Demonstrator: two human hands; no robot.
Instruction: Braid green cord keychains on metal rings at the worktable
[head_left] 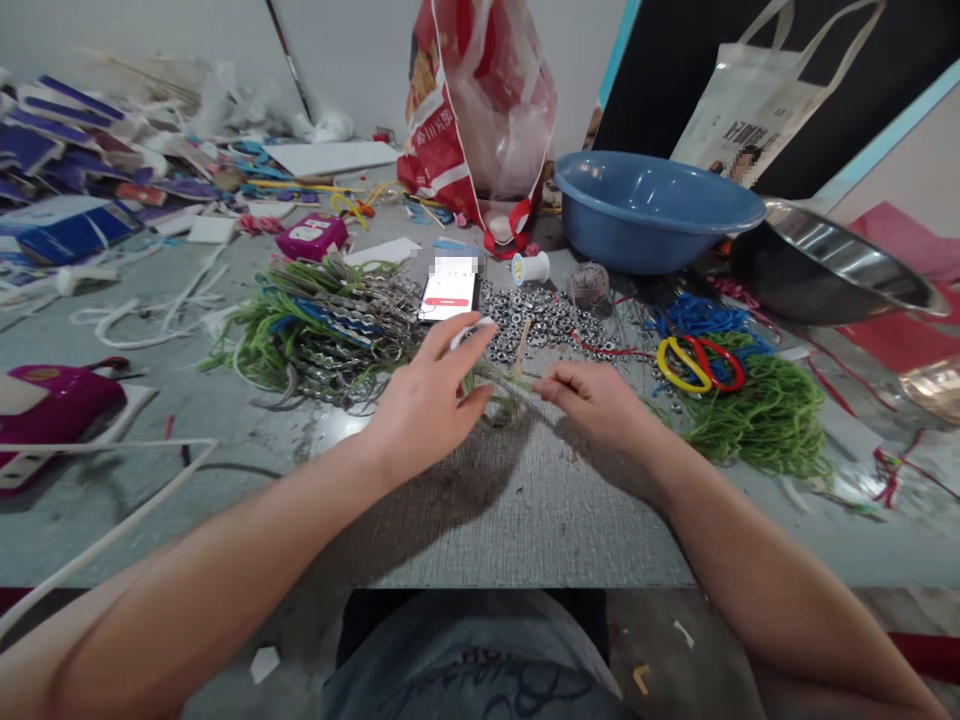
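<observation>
My left hand and my right hand meet over the grey table. Both pinch a thin green cord piece stretched between them, with a small metal part at the left fingertips. A small wooden stick pokes up between the hands. Just behind lies a heap of small metal nuts. To the left sits a pile of finished green cords with wavy metal clips. A phone lies behind the left hand.
A bundle of green cord with red and yellow rings lies right. Behind stand a blue basin, a steel bowl, a red plastic bag, a thread spool. Pink cases and clutter fill the left.
</observation>
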